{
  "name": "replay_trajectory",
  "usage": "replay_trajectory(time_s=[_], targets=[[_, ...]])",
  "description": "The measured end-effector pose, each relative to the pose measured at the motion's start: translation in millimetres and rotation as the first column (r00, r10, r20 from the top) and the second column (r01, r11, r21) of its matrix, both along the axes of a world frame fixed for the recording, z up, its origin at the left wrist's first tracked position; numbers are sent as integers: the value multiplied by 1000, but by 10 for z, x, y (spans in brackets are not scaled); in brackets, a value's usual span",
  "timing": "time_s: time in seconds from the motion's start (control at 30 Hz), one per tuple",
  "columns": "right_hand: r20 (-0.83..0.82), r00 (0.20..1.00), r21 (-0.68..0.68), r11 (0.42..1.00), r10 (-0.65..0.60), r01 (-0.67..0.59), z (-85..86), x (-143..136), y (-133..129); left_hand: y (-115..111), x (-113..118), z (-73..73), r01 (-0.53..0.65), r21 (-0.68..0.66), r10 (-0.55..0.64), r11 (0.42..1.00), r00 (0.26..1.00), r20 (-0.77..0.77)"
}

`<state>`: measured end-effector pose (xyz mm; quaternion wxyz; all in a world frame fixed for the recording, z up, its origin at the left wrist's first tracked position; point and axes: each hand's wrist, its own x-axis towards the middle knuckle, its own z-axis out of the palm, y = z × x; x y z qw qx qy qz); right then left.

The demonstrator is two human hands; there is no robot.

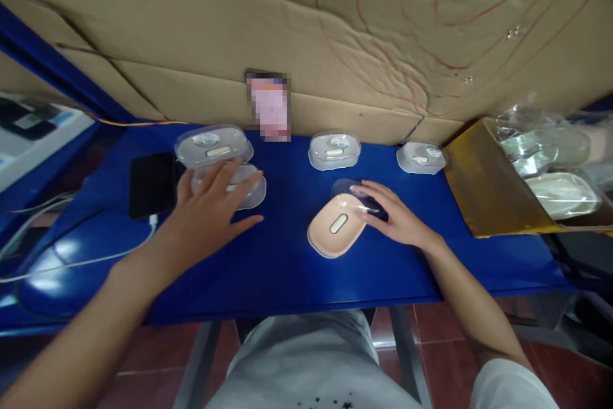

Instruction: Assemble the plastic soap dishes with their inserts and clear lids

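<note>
My left hand (213,201) lies with fingers spread over a grey oval box with a clear lid (253,189), partly covering it. Just behind that stands a similar lidded box (215,146). In front of me is a peach oval dish (328,240), uncovered, with a small white bar in its middle. Against the dish's far right edge, my right hand (390,214) grips a clear plastic lid (342,187) between thumb and fingers. The fingers hide part of the lid. Farther back are two more lidded boxes, one in the middle (335,160) and one to the right (421,163).
A cardboard box (479,198) with plastic-wrapped dishes stands at the right. On the left, a black phone (152,185) lies with a white cable (119,252). Another phone with a blurred screen (271,106) leans on the cardboard wall (191,45) behind the blue table (287,281).
</note>
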<state>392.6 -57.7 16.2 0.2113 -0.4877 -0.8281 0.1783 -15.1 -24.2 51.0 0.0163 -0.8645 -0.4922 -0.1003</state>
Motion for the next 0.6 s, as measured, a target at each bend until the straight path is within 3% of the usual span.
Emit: replay_trajectory(time_s=[0.07, 0.13, 0.27, 0.37, 0.47, 0.6], targets=[[55, 987, 86, 985, -152, 147, -19, 28, 10, 70, -105, 58, -29, -77, 25, 997, 999, -46], [88, 981, 167, 974, -171, 155, -9, -31, -20, 92, -99, 118, -16, -124, 9, 992, 999, -50], [151, 967, 41, 976, 208, -216, 65, -265, -149, 89, 51, 131, 84, -130, -84, 988, 996, 9], [200, 923, -48, 944, 330, -327, 95, -340, -212, 124, 83, 41, 115, -196, -120, 974, 993, -17], [227, 946, 2, 971, 233, -240, 97, -278, -197, 186, 60, -4, 130, -280, -126, 951, 992, 33], [298, 952, 195, 981, -71, 12, 77, -154, -119, 232, 217, 69, 226, -410, -127, 883, 958, 255]])
